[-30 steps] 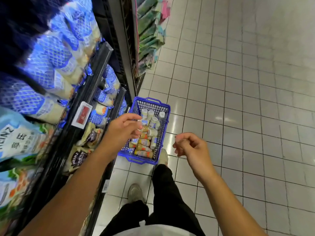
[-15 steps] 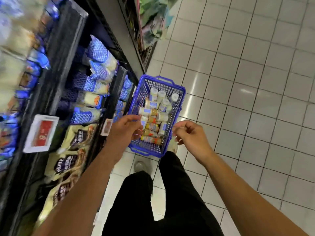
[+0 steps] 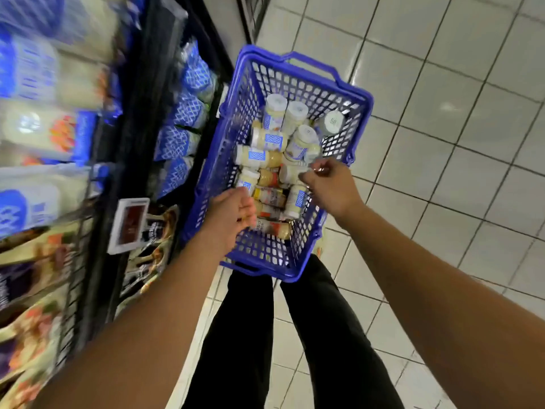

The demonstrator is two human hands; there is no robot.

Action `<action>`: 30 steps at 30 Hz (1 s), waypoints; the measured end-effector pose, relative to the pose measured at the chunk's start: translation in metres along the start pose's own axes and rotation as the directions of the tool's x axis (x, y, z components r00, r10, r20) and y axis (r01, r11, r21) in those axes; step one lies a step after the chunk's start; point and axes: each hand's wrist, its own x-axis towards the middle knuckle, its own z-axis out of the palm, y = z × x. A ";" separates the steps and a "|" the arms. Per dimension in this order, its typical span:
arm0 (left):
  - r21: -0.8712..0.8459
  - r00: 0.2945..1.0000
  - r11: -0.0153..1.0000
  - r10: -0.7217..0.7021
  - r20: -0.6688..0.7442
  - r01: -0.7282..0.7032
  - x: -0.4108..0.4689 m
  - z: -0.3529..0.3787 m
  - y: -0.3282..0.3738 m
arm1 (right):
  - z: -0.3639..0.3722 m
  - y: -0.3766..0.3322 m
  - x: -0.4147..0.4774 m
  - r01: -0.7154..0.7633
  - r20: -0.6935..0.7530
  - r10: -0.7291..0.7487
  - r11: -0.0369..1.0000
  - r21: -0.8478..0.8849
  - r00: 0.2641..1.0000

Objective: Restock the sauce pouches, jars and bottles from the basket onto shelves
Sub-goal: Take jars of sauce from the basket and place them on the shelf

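L hand [image 3: 233, 216] fingers curled at bottle [image 3: 274, 228], hold unclear w/ blur; R hand [image 3: 330, 184] pinches jar [image 3: 290, 174] by cap. Cld slip, crack others in basket [image 3: 362, 113].

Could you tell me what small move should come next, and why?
Probably close each hand round a jar and lift it: the left hand and right hand are both among the jars lying in the blue basket, neither clearly holding one.

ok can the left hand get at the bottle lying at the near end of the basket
Probably yes: the left hand is over the basket rim right beside that bottle, nothing lies on top of it, and the right hand is farther in.
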 end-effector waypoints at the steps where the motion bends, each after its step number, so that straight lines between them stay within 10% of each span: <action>1: -0.013 1.000 1.000 -0.013 -0.007 0.013 0.023 0.002 0.000 | 0.008 0.004 0.022 -0.009 -0.005 0.009 1.000 -0.002 1.000; 22: -0.065 0.921 0.979 -0.202 -0.332 0.191 0.235 0.061 0.020 | 0.079 0.075 0.244 -0.250 -0.311 0.230 0.968 -0.027 0.922; 30: -0.012 0.931 0.995 -0.094 -0.353 0.096 0.234 0.062 0.005 | 0.082 0.084 0.228 -0.104 -0.346 0.102 0.994 0.011 0.933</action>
